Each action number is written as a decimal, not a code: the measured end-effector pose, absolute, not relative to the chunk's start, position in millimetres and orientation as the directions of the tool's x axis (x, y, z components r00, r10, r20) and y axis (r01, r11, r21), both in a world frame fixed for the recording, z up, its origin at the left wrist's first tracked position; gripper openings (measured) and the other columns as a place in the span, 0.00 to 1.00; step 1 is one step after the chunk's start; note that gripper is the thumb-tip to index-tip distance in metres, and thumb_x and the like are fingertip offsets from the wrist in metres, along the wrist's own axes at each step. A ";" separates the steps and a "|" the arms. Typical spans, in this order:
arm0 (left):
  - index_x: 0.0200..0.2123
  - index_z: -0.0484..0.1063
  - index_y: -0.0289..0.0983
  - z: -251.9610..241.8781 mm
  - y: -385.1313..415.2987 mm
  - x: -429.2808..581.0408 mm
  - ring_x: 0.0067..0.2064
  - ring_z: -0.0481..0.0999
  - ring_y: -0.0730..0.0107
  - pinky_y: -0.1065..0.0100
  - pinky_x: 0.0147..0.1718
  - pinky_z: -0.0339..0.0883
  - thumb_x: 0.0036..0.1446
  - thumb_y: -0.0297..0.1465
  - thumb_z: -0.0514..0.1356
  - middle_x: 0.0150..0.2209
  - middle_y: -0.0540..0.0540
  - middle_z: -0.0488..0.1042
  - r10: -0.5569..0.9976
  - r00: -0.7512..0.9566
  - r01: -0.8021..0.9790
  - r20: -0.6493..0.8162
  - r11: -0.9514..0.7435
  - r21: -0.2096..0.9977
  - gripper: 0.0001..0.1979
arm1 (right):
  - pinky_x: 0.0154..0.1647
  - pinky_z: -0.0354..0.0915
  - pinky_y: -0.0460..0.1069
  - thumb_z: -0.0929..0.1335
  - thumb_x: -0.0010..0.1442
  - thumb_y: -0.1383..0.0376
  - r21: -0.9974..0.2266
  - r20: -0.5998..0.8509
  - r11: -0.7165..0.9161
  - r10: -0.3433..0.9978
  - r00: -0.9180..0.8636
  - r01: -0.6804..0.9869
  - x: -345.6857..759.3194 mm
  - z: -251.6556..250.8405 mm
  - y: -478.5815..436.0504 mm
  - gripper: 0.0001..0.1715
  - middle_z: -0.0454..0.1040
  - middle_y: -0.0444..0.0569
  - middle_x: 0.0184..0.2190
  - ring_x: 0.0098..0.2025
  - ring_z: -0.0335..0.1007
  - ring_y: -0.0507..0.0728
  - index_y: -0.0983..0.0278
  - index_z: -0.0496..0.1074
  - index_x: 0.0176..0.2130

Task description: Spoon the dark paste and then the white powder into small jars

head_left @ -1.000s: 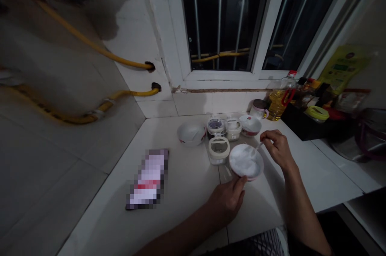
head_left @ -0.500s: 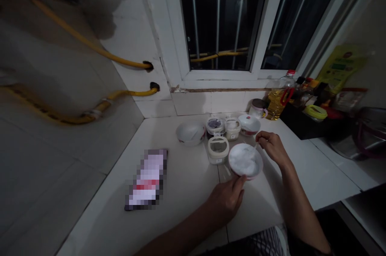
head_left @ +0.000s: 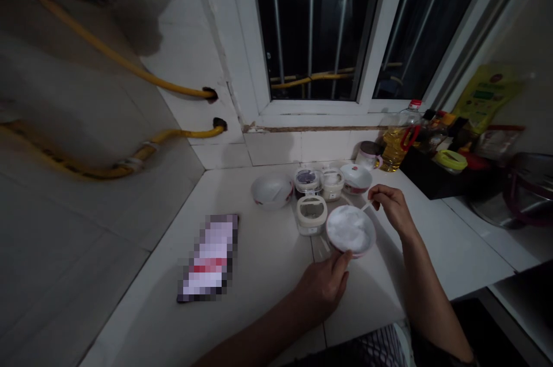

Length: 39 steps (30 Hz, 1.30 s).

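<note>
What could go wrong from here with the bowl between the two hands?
The left grip holds the bowl at its near rim, so a firm push from the far side might tip it. The right grip holds a pale utensil slanting over the far rim; a quick stroke could flick out some white contents. The nearest lidded container stands close beside the bowl and might get bumped.

Left fingers (head_left: 344,261) gripping white bowl (head_left: 368,235), right fingers (head_left: 378,196) pinching pale utensil (head_left: 366,205)
</note>
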<state>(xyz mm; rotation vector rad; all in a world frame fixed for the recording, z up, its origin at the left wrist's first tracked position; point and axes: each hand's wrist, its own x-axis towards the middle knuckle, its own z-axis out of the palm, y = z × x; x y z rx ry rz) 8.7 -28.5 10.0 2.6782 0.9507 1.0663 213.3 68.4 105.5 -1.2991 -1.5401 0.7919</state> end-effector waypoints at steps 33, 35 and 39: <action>0.58 0.56 0.32 10.3 -28.5 8.7 0.42 0.79 0.63 0.65 0.36 0.76 0.65 0.26 0.45 0.47 0.36 0.74 0.599 0.563 0.513 0.569 -0.793 0.328 0.18 | 0.28 0.56 0.47 0.62 0.45 0.66 -0.919 0.142 0.209 0.967 -0.213 0.334 205.3 91.3 77.0 0.07 0.64 0.41 0.17 0.22 0.59 0.52 0.64 0.70 0.23; 0.58 0.55 0.33 10.1 -28.5 8.7 0.41 0.79 0.63 0.65 0.36 0.76 0.65 0.26 0.46 0.46 0.37 0.74 0.600 0.564 0.511 0.567 -0.793 0.332 0.18 | 0.27 0.56 0.47 0.63 0.44 0.65 -0.947 0.136 0.175 0.978 -0.159 0.270 209.3 94.3 77.8 0.07 0.64 0.41 0.18 0.22 0.58 0.52 0.64 0.69 0.23; 0.58 0.54 0.33 9.2 -28.3 8.9 0.40 0.79 0.63 0.66 0.36 0.76 0.65 0.26 0.46 0.46 0.37 0.74 0.605 0.562 0.523 0.563 -0.788 0.325 0.19 | 0.27 0.56 0.47 0.63 0.45 0.66 -0.918 0.172 0.225 0.968 -0.181 0.327 209.0 95.1 76.3 0.07 0.64 0.41 0.17 0.22 0.59 0.52 0.64 0.70 0.23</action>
